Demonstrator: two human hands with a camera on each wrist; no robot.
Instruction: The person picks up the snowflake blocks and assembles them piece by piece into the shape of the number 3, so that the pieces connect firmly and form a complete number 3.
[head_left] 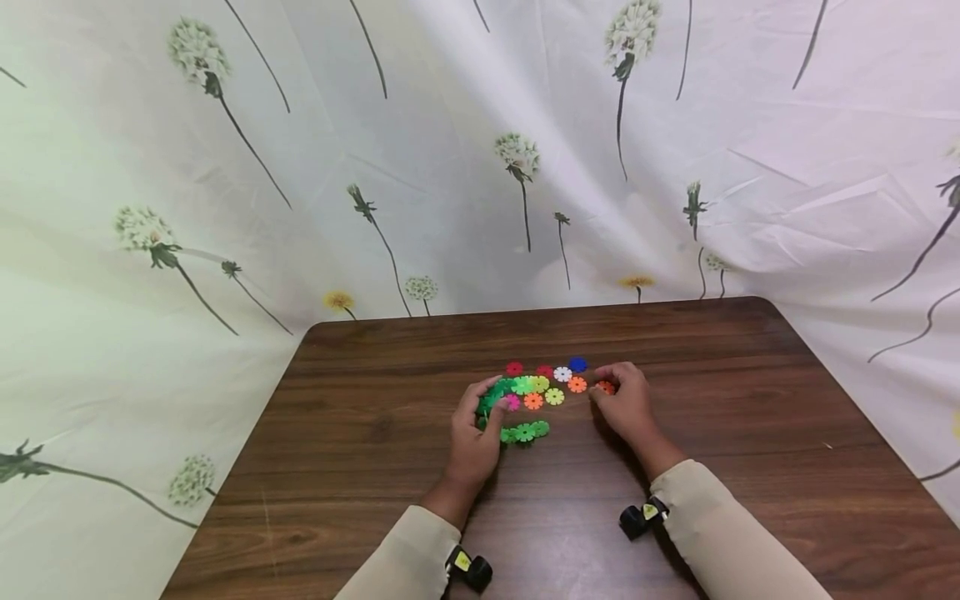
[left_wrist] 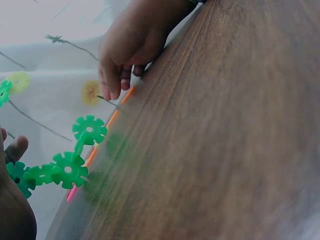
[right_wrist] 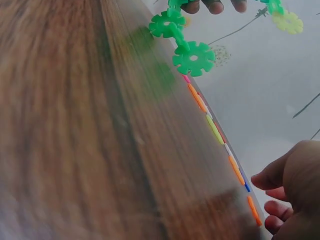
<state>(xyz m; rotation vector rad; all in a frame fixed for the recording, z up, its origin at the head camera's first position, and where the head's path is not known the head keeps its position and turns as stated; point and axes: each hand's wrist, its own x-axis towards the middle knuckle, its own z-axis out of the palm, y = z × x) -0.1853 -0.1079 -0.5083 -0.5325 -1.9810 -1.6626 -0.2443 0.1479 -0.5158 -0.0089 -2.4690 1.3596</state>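
Note:
A curved chain of interlocked notched plastic discs (head_left: 525, 432), mostly green with a yellow one at one end, is in my left hand (head_left: 476, 442). The thumb and fingers grip its darker green part, and both ends of the chain extend to the right. In the left wrist view, the green discs (left_wrist: 69, 170) stand off the wood. My right hand (head_left: 627, 403) is low over the table at the right, fingers bent loosely above a flat orange disc (head_left: 606, 387). In the right wrist view that orange disc (right_wrist: 254, 211) lies by the fingertips; contact cannot be told.
Loose discs lie flat between the hands: red (head_left: 513, 367), white (head_left: 562, 374), blue (head_left: 577, 364), orange (head_left: 533, 401), yellow-green (head_left: 554, 397) and pink (head_left: 513, 402). The brown wooden table (head_left: 360, 492) meets a dandelion-print cloth (head_left: 465, 208) at its back edge.

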